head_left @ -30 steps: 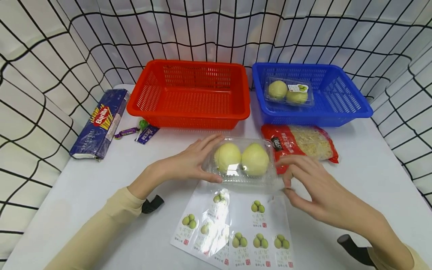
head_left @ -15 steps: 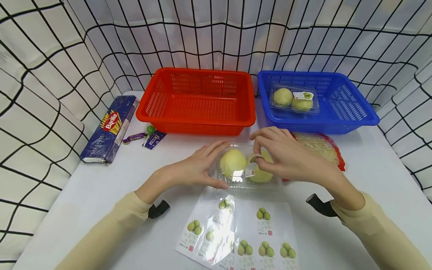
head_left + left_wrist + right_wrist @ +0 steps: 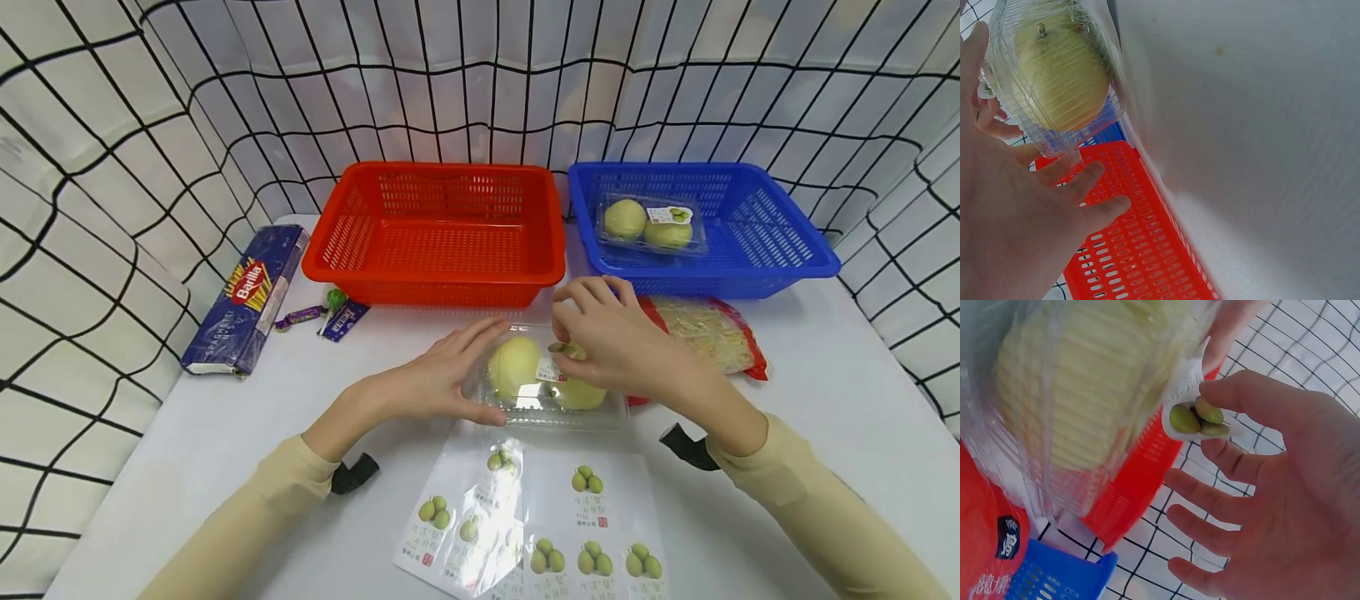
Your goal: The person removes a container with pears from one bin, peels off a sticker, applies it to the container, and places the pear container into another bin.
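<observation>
A clear plastic clamshell box [image 3: 525,419] with two pale yellow-green pears [image 3: 514,367] lies on the white table. My left hand [image 3: 431,381] rests at its left end, fingers straight, thumb at the near edge and fingertips toward the far edge. Over the right pear, my right hand [image 3: 626,342] pinches a white pear sticker [image 3: 1180,400] between thumb and index finger. One end of the sticker lies over the lid between the pears; in the right wrist view its printed end curls up at the fingertips. A sticker sheet [image 3: 551,500] lies just in front of the box.
Behind stand a red basket [image 3: 435,292] and a blue basket [image 3: 705,287]; the blue one holds a labelled pear box [image 3: 652,225]. A red noodle bag [image 3: 705,333] lies at right. A Barilla spaghetti box [image 3: 247,292] and small wrapped candies [image 3: 345,320] lie left. Wire mesh encloses the back and sides.
My right hand has moved left from beside the box to above the right pear, bringing the sticker down toward the lid's middle. The left hand stays at the box's left end.
</observation>
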Demonstrator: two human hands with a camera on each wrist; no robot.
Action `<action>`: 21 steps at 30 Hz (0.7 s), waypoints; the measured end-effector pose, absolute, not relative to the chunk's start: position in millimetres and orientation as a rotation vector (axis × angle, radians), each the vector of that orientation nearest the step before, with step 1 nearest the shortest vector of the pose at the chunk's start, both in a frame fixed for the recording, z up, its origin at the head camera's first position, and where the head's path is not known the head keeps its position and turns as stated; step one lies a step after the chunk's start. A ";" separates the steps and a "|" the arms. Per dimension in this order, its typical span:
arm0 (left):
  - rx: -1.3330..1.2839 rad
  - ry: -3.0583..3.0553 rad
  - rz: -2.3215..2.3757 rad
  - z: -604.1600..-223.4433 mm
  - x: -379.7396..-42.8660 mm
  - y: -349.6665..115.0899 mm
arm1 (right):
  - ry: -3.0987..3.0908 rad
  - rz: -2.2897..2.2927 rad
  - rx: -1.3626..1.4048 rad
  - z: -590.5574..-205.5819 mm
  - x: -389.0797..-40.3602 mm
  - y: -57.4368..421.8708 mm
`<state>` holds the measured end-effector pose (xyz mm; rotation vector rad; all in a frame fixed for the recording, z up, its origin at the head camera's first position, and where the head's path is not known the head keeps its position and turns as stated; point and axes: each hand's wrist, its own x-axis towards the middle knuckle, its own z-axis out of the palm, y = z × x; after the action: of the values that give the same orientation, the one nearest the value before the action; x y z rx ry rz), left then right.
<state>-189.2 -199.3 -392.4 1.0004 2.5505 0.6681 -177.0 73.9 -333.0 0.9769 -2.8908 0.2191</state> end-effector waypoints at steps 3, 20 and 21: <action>1.000 2.549 0.663 -392.2 -188.3 -200.0 | -2.880 0.189 0.984 -336.5 -178.1 70.0; 1.004 2.550 0.684 -392.6 -188.0 -200.6 | -2.807 0.168 0.913 -341.2 -177.6 71.6; 1.008 2.548 0.685 -392.8 -187.9 -200.2 | -2.783 0.198 0.938 -341.6 -175.7 73.8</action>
<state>-187.9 -200.2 -392.8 1.0082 2.5483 0.6849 -175.7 73.8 -341.6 0.9380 -2.7830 0.1984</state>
